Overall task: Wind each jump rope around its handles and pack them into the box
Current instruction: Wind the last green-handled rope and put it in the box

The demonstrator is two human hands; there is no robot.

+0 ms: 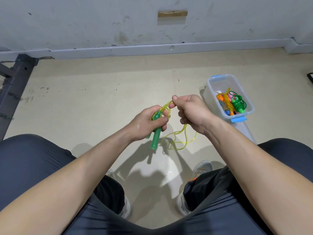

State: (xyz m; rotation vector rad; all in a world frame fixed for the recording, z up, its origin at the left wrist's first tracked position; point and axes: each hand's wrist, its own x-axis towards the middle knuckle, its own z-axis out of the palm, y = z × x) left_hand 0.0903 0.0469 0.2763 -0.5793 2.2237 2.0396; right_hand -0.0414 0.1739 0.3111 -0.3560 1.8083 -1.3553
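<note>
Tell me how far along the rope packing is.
Done: a green rope and an orange-handled rope lie wound in the box. In hand: left grip holds the green handles, few turns on; right grip pinches the yellow rope. Left: wind its loose length, then pack it.

Left hand (149, 120) grips handles (156, 133); right hand (190, 110) pinches rope (179, 141).

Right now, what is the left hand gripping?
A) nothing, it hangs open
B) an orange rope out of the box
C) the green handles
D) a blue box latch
C: the left hand is curled round the green handles, with the yellow rope looped at their top, while the right hand pinches that rope.
</note>
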